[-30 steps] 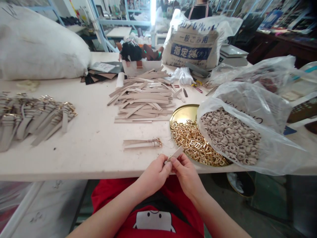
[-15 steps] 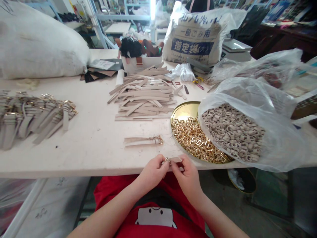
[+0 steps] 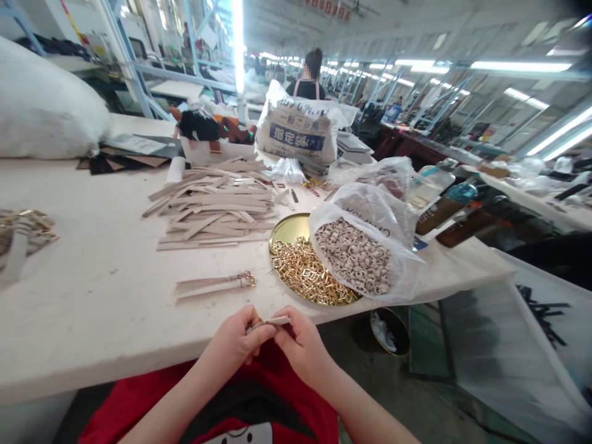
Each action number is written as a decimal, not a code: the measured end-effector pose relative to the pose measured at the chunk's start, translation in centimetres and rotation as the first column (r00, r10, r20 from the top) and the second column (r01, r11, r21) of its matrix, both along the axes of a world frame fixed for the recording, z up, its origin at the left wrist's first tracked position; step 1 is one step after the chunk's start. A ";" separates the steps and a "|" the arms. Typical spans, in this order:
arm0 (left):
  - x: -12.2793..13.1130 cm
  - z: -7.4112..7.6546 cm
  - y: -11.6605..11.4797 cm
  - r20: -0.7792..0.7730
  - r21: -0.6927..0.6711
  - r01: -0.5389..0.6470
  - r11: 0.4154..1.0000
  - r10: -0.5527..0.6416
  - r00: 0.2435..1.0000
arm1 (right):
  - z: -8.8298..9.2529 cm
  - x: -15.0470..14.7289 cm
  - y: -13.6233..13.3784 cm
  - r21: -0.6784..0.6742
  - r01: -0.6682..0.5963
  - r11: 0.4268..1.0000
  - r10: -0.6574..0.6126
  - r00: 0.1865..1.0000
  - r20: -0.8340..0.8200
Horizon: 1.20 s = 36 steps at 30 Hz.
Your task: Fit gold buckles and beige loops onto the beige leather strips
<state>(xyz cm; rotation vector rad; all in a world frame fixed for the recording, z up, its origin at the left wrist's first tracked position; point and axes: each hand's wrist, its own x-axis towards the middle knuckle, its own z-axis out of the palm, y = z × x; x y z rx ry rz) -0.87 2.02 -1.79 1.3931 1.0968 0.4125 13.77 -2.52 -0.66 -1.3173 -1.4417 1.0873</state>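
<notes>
Close to the table's front edge, my left hand [image 3: 237, 337] and my right hand [image 3: 300, 343] meet around a short beige strap [image 3: 279, 320]. Both hands are closed on it, thumbs almost touching. A little gold-coloured metal shows by my left fingers; the rest of the strap's end is hidden in them. Just beyond lie finished-looking straps with gold buckles [image 3: 247, 280]. To the right, a round gold tray [image 3: 289, 229] holds many loose gold buckles [image 3: 305, 271]. An open clear plastic bag [image 3: 402, 271] of small beige loops [image 3: 354, 256] overlaps the tray.
A heap of flat beige strips [image 3: 217, 200] covers the table's middle. Buckled straps [image 3: 21, 240] lie at the far left, below a big white sack [image 3: 41, 105]. A printed bag [image 3: 296, 132] stands at the back, bottles [image 3: 446, 206] at right. A person [image 3: 311, 74] is further off.
The view has swung right and up, so the table's things appear further left and more of the workshop shows. Both hands keep hold of the strap.
</notes>
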 end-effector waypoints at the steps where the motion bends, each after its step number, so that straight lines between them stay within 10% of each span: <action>1: 0.0 0.2 0.0 0.006 0.016 0.002 1.000 -0.002 1.000 | 0.4 0.7 0.0 0.002 -0.088 0.996 0.088 0.995 0.040; 4: -0.1 1.3 -0.2 -0.026 0.142 0.088 0.986 -0.085 0.996 | 1.8 4.4 1.5 -0.046 -0.209 0.977 0.214 0.946 0.244; 6: 0.0 2.0 -0.4 -0.095 0.212 0.128 0.969 -0.110 0.989 | 2.4 8.0 3.7 0.020 0.001 1.000 -0.012 0.845 0.534; 8: 0.2 2.3 -0.4 -0.131 0.240 0.106 0.965 -0.076 0.988 | 2.6 11.6 6.3 0.141 0.231 0.963 -0.232 0.433 0.871; 10: 0.5 2.3 -0.3 -0.128 0.255 0.075 0.964 -0.044 0.991 | 2.2 14.6 8.6 0.167 0.305 0.938 -0.256 0.280 0.925; 18: 1.1 1.3 0.5 -0.133 0.187 0.079 0.979 -0.054 0.990 | -0.7 17.0 11.4 0.124 0.312 0.942 -0.170 0.125 0.978; 25: 2.6 1.8 2.4 -0.142 0.203 0.070 0.977 -0.041 0.989 | -0.4 17.0 10.9 0.159 0.279 0.947 -0.217 0.192 0.957; 31: 4.3 2.9 3.6 -0.103 0.253 0.013 0.967 0.013 0.995 | 0.9 10.9 9.0 0.148 0.225 0.963 -0.270 0.789 0.552; 36: 4.0 2.7 4.4 -0.193 0.378 -0.022 0.926 0.102 0.976 | 0.7 5.8 8.2 -0.173 0.043 0.984 -0.019 0.990 0.137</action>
